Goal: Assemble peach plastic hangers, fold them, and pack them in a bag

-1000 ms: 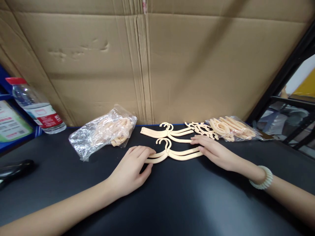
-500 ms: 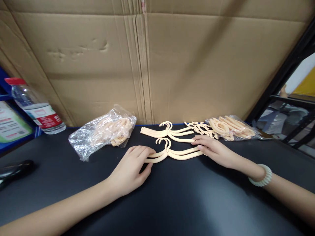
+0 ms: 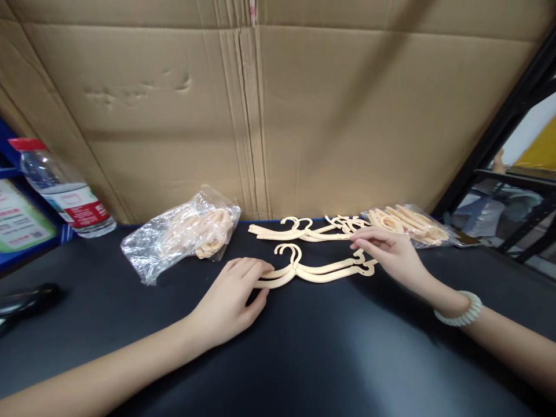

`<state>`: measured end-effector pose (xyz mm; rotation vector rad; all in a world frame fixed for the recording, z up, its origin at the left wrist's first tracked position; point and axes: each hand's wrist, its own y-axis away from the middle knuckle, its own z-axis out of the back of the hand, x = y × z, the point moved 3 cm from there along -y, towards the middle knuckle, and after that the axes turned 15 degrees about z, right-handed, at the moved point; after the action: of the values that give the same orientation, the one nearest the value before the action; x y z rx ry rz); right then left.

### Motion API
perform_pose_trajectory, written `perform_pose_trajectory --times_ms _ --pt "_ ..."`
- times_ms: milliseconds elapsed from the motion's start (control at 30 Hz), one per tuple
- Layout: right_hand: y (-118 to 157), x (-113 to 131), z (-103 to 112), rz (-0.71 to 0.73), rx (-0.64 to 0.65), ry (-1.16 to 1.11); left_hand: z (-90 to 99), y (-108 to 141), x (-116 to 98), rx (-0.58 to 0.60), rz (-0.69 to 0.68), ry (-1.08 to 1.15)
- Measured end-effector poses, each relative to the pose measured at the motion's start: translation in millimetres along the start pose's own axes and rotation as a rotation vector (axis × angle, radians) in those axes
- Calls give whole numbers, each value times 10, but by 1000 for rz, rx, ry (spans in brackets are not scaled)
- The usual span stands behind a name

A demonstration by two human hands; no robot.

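Two cream plastic clothes hangers (image 3: 324, 277) lie overlapped on the black table, hooks pointing away from me. My left hand (image 3: 237, 295) is closed over their left ends, which its fingers hide. Behind them is a small group of similar hangers (image 3: 278, 234), one of them out of line with the others. My right hand (image 3: 388, 255), with a pale beaded bracelet at its wrist, pinches the right end of one hanger (image 3: 325, 237) from this back group. The notched right ends of the front pair show just beside that hand.
At back left lies a clear bag (image 3: 158, 246) of cream parts. Small loose cream pieces (image 3: 345, 222) and another bag of parts (image 3: 421, 226) lie at back right. A red-capped bottle (image 3: 80, 202) stands left, with a black object (image 3: 28, 301) nearer. Cardboard (image 3: 347, 116) rises behind.
My right hand has left the front hangers' right ends and moved slightly back and right. A back hanger has shifted right with it, out of its group. My left hand has stayed in place.
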<state>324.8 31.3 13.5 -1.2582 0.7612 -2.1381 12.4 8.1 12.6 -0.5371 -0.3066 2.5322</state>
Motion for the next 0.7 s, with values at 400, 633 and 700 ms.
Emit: perform_pose_trajectory --times_ms 400,633,700 --pt "46 -82 51 -233 -276 -260 24 16 21 -74 -1 12" --pt "10 2 152 -135 -412 -326 51 29 32 -158 25 19" --pt "2 33 160 -108 -408 -323 71 27 26 -204 42 20"
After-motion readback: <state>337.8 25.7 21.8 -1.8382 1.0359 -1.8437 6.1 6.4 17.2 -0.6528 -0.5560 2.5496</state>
